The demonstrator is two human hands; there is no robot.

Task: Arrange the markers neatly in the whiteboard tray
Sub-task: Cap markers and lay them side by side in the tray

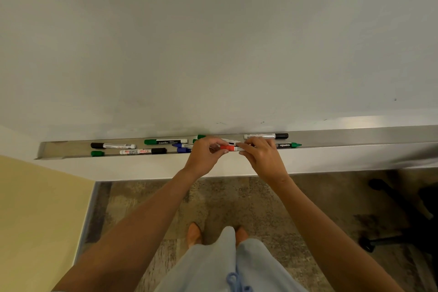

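A metal whiteboard tray [355, 137] runs along the foot of the whiteboard and holds several scattered markers. Both hands hold one red-capped marker [231, 148] level above the tray's middle: my left hand [205, 154] pinches its cap end, my right hand [260, 156] grips its white barrel. At the left lie a black-capped marker [113, 146], a loose green cap [97, 153] and another black-capped marker [143, 151]. A green camlin marker [166, 141] and blue markers [183, 147] lie beside my left hand. A black-capped marker [266, 136] and a green camlin marker [288, 145] lie to the right.
The whiteboard [213, 42] fills the upper view. A yellow wall [35, 208] stands at the left. Below is patterned carpet [260, 208] with my feet on it. A black office chair base [391, 232] sits at the right.
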